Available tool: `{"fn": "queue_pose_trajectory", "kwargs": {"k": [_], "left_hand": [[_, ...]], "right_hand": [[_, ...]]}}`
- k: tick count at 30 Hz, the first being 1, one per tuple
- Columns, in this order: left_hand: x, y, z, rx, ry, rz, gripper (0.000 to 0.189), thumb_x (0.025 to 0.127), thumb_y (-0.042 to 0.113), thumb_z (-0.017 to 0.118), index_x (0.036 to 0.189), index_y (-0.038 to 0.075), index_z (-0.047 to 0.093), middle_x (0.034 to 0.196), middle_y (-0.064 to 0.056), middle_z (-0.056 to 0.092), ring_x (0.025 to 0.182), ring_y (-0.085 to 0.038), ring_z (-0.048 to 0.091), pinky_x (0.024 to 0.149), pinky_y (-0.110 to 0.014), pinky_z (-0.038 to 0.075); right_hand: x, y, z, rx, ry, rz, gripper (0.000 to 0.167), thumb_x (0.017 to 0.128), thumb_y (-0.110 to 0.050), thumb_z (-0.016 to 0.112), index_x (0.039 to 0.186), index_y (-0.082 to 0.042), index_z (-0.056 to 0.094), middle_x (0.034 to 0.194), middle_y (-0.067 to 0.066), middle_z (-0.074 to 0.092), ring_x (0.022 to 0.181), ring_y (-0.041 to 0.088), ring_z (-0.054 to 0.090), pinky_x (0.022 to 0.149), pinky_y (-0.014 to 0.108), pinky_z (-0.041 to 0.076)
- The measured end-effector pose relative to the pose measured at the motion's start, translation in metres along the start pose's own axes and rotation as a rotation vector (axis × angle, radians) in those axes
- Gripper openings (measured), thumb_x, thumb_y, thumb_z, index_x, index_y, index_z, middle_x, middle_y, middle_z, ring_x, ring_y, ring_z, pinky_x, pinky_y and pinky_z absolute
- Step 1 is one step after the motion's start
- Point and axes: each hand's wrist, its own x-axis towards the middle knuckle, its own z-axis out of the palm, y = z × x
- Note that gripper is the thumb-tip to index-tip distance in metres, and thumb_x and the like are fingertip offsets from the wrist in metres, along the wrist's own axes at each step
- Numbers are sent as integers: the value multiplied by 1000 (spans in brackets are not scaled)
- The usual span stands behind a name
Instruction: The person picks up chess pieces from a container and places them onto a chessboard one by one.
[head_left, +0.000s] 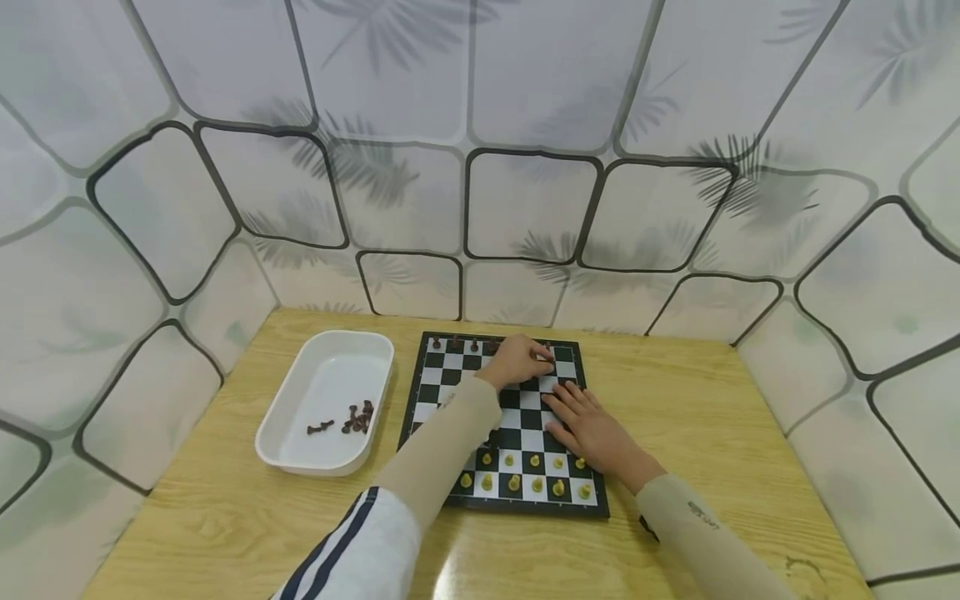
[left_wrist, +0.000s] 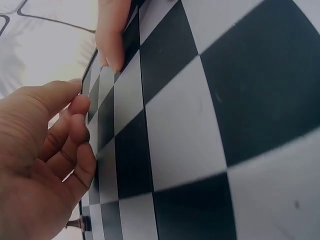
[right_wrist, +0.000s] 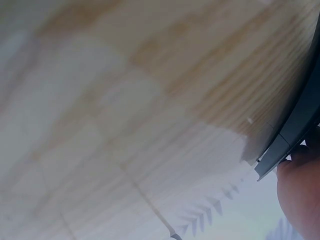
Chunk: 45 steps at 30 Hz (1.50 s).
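A black-and-white chessboard (head_left: 531,419) lies on the table. My left hand (head_left: 517,360) reaches over its far rows, thumb and fingertips brought close together. Whether a piece sits between those fingertips is hidden; in the left wrist view none shows. Dark chess pieces (head_left: 455,342) stand along the far edge, partly behind this hand. My right hand (head_left: 596,429) lies with its fingers spread over the board's right side. Yellow chess pieces (head_left: 514,482) stand in two rows at the near side. One dark piece (left_wrist: 76,223) shows below my left hand in the left wrist view.
Left of the board is a white plastic tray (head_left: 287,392). Several dark pieces (head_left: 360,418) lie in a loose heap at its right side. The wooden table (head_left: 690,400) is enclosed by patterned walls at the back and both sides.
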Motion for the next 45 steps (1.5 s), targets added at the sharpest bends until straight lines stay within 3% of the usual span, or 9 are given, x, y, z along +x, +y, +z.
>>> {"fn": "queue_pose_trajectory", "kwargs": {"k": [10,17,24,34,45], "left_hand": [[5,7,9,27,-14,-34,25,101,26,72,123,17,80,127,-3,77,81,-10,68,69,-25,52],[10,2,16,103,-36,-73,24,101,32,73,122,25,81,127,3,77,81,-9,68,66,-25,50],[15,8,22,207,-33,-72,25,101,37,72,123,31,80,124,7,78,85,-8,70,68,-27,53],[18,12,26,220,-18,-107,23,100,37,73,122,32,80,113,10,80,75,-5,66,61,-25,49],[18,17,23,219,-29,-108,24,101,36,72,123,32,80,130,8,75,102,-15,73,77,-33,58]], "right_hand": [[1,-2,0,7,-8,-6,61,111,-44,49,161,-8,44,169,21,35,159,43,27,127,62,26],[1,-4,4,7,-27,-17,62,111,-45,47,161,-8,42,169,21,34,160,43,26,128,62,25],[-2,-2,4,-2,-11,-7,62,111,-43,50,160,-7,43,169,21,35,159,43,27,127,61,25],[-2,0,3,1,-9,-13,62,111,-44,49,161,-7,43,169,22,35,159,42,27,128,61,26],[-2,2,1,3,-5,-7,62,111,-44,49,161,-7,43,169,22,35,159,43,27,127,61,26]]}}
